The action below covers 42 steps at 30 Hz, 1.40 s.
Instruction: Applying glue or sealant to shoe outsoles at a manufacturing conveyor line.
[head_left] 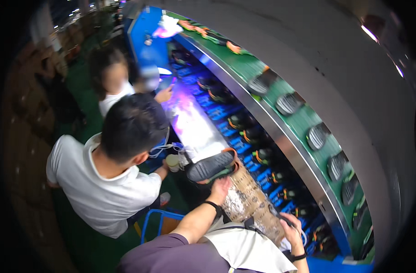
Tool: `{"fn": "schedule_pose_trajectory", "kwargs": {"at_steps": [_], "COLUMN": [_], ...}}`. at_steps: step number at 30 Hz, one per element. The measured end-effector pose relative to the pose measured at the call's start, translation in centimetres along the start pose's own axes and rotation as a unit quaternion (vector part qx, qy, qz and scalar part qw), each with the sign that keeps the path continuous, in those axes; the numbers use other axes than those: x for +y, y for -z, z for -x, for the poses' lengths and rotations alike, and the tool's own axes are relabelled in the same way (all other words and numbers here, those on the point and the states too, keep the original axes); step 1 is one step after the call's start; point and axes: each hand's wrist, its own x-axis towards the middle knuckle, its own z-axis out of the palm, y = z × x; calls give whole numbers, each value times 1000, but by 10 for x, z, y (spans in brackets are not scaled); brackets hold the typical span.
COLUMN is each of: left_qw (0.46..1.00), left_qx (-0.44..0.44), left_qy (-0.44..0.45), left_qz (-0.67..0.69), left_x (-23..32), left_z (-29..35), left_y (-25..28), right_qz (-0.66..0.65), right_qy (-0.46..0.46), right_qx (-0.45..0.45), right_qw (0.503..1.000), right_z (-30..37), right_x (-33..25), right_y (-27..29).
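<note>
My left hand [220, 190] grips a sandal-like shoe [211, 167] from below, its dark ridged sole turned up and orange trim at one end. The shoe hangs over the near end of a shiny metal plate [203, 136]. On the right, my right hand [291, 230] closes around a slim dark-handled tool [284, 219]; its kind cannot be made out. Between both hands lies a brown, plastic-covered work surface [249, 198]. A white loop, perhaps a cord, shows beside my right wrist.
Dark shoes with orange and green trim line blue racks [262, 157] along the bench. Beyond a metal rail, a green conveyor belt [299, 129] carries grey soles. At left, a person in a white shirt [96, 182] holds a pale cup-like container [172, 161]; another person works near a lamp.
</note>
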Motion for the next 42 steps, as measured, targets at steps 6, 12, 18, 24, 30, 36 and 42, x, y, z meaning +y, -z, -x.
{"fn": "schedule_pose_trajectory", "kwargs": {"at_steps": [6, 12, 18, 24, 30, 36, 42], "left_qw": [998, 997, 989, 808, 283, 206, 157], "left_qx": [-21, -27, -50, -177, -39, -31, -66], "left_qy": [56, 66, 104, -59, -514, -200, -174], "left_qz": [3, -12, -94, -559, -809, -957, -970], "left_x": [-28, 14, 19, 40, 109, 155, 170], "left_z": [-63, -83, -69, -5, 9, -30, -36], "left_y": [-122, -101, -110, -190, -278, -287, -290], "right_qz": [56, 32, -7, 13, 23, 16, 25], "right_qy": [-39, -70, -89, -72, -69, -88, -86], "right_qx": [30, 26, 26, 37, 17, 21, 13], "right_qw": [997, 997, 996, 997, 997, 996, 996], "right_z": [-44, -29, -34, -42, -46, -50, -51], "right_x": [-2, -4, -2, 1, -2, -3, -10], "right_y": [51, 25, 24, 20, 14, 16, 15]}}
